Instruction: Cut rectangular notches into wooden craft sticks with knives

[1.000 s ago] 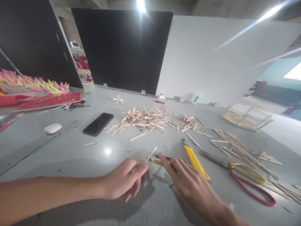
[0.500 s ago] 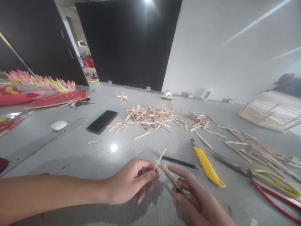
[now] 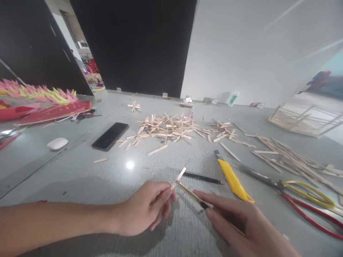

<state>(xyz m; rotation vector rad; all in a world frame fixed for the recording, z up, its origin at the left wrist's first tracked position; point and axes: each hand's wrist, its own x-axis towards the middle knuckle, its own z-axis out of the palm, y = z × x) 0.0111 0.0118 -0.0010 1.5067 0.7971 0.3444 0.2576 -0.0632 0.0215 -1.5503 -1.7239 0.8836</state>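
Observation:
Between the thumb and fingers of my left hand (image 3: 151, 207) is a short wooden stick (image 3: 179, 177), tilted up to the right. My right hand (image 3: 235, 217) grips a slim utility knife (image 3: 193, 195), its tip touching or very close to the stick. Just beyond my hands a black pen (image 3: 203, 177) lies on the grey table (image 3: 128, 185). A yellow-handled cutter (image 3: 232, 178) rests to the right of the pen. Farther back spreads a loose pile of short wooden sticks (image 3: 166, 126).
Large scissors (image 3: 278, 185) with yellow and red handles lie at right, near a heap of long wooden strips (image 3: 292, 157). A phone (image 3: 110, 136) and a white case (image 3: 57, 143) sit at left. A wooden frame (image 3: 302, 119) stands far right.
The knife in my right hand has swung to a flatter angle against the stick, and that hand has moved slightly right. The left hand has turned the stick a little. The whole view has shifted slightly.

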